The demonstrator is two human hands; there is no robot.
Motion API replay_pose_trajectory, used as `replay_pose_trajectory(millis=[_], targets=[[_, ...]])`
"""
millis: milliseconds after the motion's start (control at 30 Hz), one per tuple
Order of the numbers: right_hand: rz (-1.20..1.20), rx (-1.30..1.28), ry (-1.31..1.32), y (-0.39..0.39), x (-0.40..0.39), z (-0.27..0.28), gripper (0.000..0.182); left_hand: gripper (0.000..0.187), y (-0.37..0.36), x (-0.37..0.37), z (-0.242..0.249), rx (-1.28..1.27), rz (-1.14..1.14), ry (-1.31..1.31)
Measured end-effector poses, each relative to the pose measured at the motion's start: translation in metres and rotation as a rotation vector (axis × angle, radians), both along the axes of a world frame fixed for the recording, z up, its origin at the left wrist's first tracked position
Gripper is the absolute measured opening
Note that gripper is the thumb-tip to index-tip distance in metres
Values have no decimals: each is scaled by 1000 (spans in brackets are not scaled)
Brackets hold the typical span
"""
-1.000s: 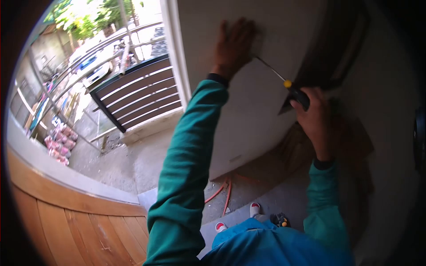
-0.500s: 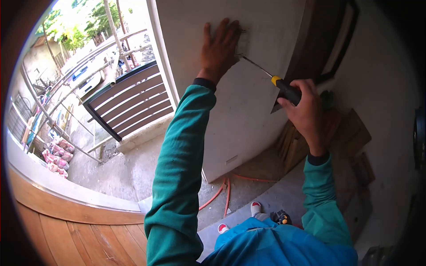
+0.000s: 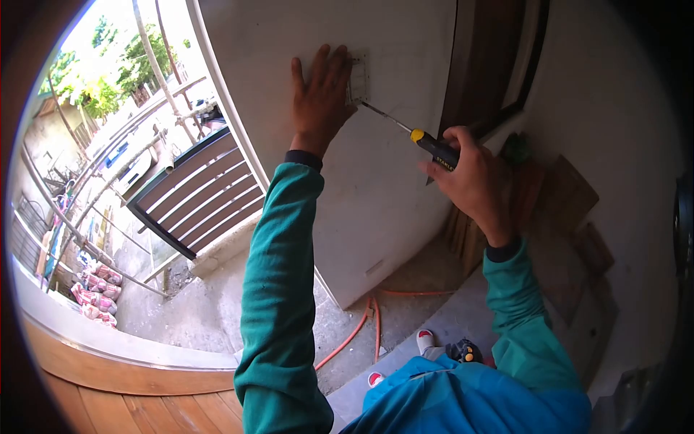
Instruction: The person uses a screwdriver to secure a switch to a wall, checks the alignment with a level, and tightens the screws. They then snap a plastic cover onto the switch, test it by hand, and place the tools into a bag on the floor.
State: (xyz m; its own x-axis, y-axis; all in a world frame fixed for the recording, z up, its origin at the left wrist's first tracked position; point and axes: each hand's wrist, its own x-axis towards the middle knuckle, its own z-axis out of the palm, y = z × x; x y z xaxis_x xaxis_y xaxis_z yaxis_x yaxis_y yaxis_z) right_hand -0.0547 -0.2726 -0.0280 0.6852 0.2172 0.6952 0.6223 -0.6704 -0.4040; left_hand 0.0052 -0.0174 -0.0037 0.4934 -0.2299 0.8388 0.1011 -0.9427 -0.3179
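Note:
My left hand lies against the pale wall with its fingers stretched upward, at the left side of a small light rectangular plate. It partly covers that plate. In my right hand is a screwdriver with a black and yellow handle, my fingers wrapped around the grip. Its thin shaft slants up to the left, and the tip is at the plate's lower edge, close to my left thumb. Whether the tip sits in a screw is too small to tell.
To the left, an opening shows a slatted gate, poles and filled bags. An orange hose runs across the floor below. Boards lean at the right, beneath a dark frame. Wooden planks are at lower left.
The camera view has turned, so the wall, plate and both hands appear farther left. My left hand stays on the wall, and the screwdriver tip remains by the plate's lower edge.

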Motion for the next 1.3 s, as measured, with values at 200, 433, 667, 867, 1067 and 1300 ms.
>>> replay_pose_trajectory(millis=[200, 433, 667, 867, 1067, 1300], targets=[[70, -74, -301, -4, 16, -12, 35, 94, 1, 0, 0, -26, 18, 33], [102, -70, -312, -4, 11, -3, 32, 90, 1, 1, -1, -10, 9, 21], [73, -97, -303, -3, 4, 4, 32, 90, 1, 6, -2, 21, 35, -35], [67, -26, -178, -5, 7, 2, 29, 88, -1, 7, -4, 34, 58, -28], [68, -74, -131, -5, 10, 4, 29, 88, 1, 13, -6, 55, 45, -85], [77, -150, -233, -8, 7, 3, 31, 93, 2, 12, -6, 24, -7, -87]])
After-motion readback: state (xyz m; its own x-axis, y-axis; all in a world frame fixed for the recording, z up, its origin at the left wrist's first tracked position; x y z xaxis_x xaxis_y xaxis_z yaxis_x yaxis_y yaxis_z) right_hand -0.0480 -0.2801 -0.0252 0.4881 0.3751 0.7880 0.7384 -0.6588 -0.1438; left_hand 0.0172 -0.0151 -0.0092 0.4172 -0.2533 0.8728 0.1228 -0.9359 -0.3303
